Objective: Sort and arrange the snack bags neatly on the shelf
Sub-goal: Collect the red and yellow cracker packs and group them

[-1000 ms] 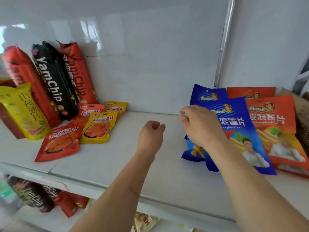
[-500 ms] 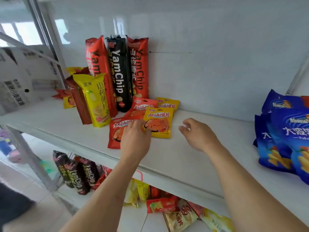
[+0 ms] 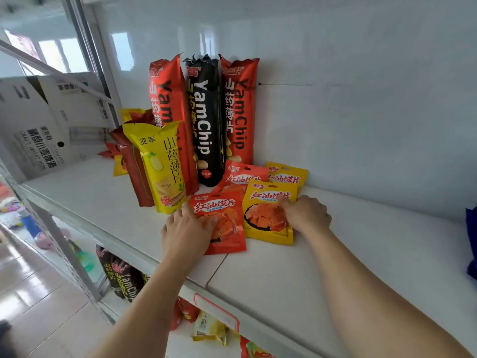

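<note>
left hand (image 3: 189,232): flat on red packet (image 3: 224,223)
right hand (image 3: 305,214): on yellow packet (image 3: 265,215)
shelf (image 3: 322,259): tall chip bags (image 3: 204,120) at back

From my feed I see two bare forearms, no sleeves reaching into view. The left hand (image 3: 187,232) and right hand (image 3: 307,214) wear no gloves, rings, watch or bands that I can make out.

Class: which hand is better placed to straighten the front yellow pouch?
Right. The right hand already rests on the yellow pouch; the left hand lies on the red pouch beside it.
</note>
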Tool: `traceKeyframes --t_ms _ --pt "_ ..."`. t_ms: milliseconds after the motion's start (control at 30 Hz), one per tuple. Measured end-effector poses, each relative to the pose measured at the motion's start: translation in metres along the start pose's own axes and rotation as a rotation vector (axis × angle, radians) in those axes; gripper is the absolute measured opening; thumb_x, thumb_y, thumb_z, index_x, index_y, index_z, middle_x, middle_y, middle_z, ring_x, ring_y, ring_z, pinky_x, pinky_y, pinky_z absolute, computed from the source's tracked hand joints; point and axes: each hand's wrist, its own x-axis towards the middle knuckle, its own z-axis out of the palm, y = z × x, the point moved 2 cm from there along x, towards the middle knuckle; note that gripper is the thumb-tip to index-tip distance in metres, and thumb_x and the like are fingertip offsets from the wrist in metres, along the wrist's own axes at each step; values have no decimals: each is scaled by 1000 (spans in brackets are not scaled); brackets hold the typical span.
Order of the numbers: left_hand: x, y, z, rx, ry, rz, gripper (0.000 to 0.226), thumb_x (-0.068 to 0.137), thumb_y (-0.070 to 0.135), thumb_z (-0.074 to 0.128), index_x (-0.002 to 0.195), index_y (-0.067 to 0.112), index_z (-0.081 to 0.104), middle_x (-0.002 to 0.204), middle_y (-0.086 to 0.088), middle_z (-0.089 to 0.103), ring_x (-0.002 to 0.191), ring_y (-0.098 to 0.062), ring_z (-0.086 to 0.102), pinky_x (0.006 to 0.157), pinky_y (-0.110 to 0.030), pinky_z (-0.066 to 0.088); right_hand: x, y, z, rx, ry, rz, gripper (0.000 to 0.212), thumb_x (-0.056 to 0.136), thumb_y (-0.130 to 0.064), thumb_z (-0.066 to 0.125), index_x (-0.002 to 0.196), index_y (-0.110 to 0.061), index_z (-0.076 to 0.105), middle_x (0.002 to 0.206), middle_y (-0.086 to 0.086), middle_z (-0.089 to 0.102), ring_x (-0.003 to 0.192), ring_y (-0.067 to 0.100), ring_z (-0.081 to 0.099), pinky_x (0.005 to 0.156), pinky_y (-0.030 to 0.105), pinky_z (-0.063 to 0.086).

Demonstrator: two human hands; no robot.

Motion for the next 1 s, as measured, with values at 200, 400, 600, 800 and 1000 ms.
traceKeyframes --t_ms 200,400,600,800,1000 --pt "20 7 4 -191 17 106 89 92 51 62 159 18 15 160 -4 30 147 -25 30 117 -43 30 36 -7 5 219 78 54 40 97 -44 46 120 -13 58 128 14 60 121 39 52 101 46 40" --pt "57 20 16 -149 -164 75 86 90 55 63 156 17 23 151 -8 43 139 -29 40 112 -43 37 59 -19 -2 405 78 87 36 101 -32 46 121 -3 53 128 20 60 119 39 55 90 39 43" --pt "79 24 22 -120 -310 37 78 84 54 70 145 18 38 143 -7 47 135 -32 42 111 -47 38 71 -23 12 681 57 183 33 82 -25 68 108 -6 63 111 12 71 97 31 68 82 39 56" --pt "100 32 26 -128 -416 30 86 65 58 78 137 21 48 135 -5 56 125 -30 54 108 -50 43 69 -10 11 912 -27 291 10 84 -17 73 90 -11 67 105 15 72 91 32 70 86 51 57" --pt "99 46 19 -179 -484 -58 58 81 42 80 125 15 53 115 -4 56 121 -28 57 104 -39 46 61 5 7 990 -125 285 10 92 -21 68 89 -12 68 98 14 74 86 31 73 86 52 57"
